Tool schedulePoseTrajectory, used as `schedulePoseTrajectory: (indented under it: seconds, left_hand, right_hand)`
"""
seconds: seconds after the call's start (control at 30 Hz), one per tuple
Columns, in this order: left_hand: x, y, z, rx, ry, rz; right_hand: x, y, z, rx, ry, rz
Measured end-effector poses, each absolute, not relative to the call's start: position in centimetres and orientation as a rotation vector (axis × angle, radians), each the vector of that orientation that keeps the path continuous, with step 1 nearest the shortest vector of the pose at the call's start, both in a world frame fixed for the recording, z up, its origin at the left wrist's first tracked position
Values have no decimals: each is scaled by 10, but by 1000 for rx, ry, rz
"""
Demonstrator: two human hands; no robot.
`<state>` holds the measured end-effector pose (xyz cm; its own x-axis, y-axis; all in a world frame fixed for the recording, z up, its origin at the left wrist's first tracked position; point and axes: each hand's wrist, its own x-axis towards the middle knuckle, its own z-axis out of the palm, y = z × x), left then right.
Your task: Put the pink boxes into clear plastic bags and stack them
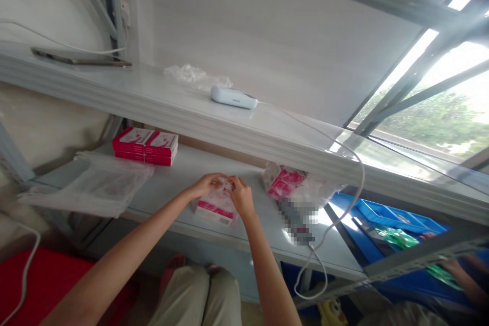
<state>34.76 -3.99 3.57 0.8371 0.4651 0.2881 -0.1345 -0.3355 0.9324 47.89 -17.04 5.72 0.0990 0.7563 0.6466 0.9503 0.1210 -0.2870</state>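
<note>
A clear plastic bag with pink-and-white boxes inside lies on the lower shelf in front of me. My left hand closes its fingers on the gathered top of the bag. Close beside it, my right hand also pinches the bag's top, its fingertips almost meeting the left ones. To the left, a bundle of pink-and-white boxes sits stacked on the shelf. Flat clear plastic bags lie by that stack and overhang the front edge. Another bagged pack of pink boxes rests to the right.
The upper shelf holds a pale handheld device, a crumpled plastic bag and a dark flat tablet-like object. A white cable loops down at right. Beyond are a blue tray and another person's arm.
</note>
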Motion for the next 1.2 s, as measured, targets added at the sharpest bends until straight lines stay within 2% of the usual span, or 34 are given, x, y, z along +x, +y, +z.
schedulePoseTrajectory:
  seconds: [0.3,0.43,0.6,0.77,0.83,0.9,1.0,1.1,1.2]
  left_hand:
    - [336,-45,52,2406,423,1074]
    - [315,-31,37,2687,503,968]
    - [307,-29,13,2871,528,707]
    - [311,-34,20,2864,495,653]
    - [304,-42,20,2735,584,840]
    - [291,-61,12,2475,843,1189]
    - [271,-109,-19,1926,1223,1551]
    - [264,-158,-54,1882,1095,1307]
    - [277,-179,-65,2121,1005,1133]
  right_hand:
    - [466,-187,47,-1632,-1662,-658]
    - [450,-233,28,-1756,-1480,-687]
    - [425,-273,-3,-1838,-1504,-525]
    - [417,-273,1,-1714,-1524,-229]
    - [426,-268,3,-1615,-1461,-83]
    - [442,-259,-1,-1527,-1275,37]
    - [469,-242,-11,-1422,-1097,287]
    - [483,-229,-21,-1398,-1133,445]
    - [481,-225,-27,-1437,-1164,378]
